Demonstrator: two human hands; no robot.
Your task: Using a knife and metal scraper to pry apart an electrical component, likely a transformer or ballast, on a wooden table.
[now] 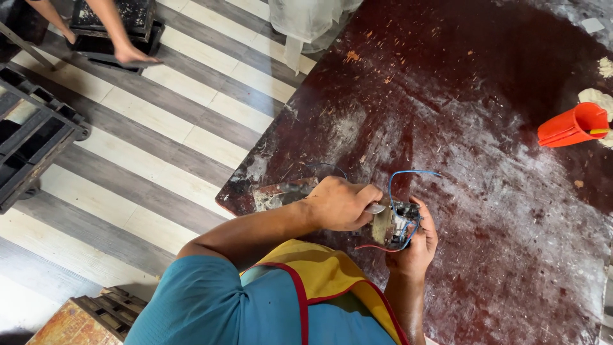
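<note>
My left hand is closed around a slim tool whose dark handle sticks out to the left and whose metal tip points right. That tip touches a small dirty electrical part with blue wires and a red wire. My right hand cups the part from below and the right, just above the worn dark-red tabletop. Both hands meet near the table's front left corner.
An orange plastic cup lies on its side at the table's far right, beside white scraps. Another person's bare foot stands on the striped floor at top left. Black crates sit at the left, a wooden crate at bottom left.
</note>
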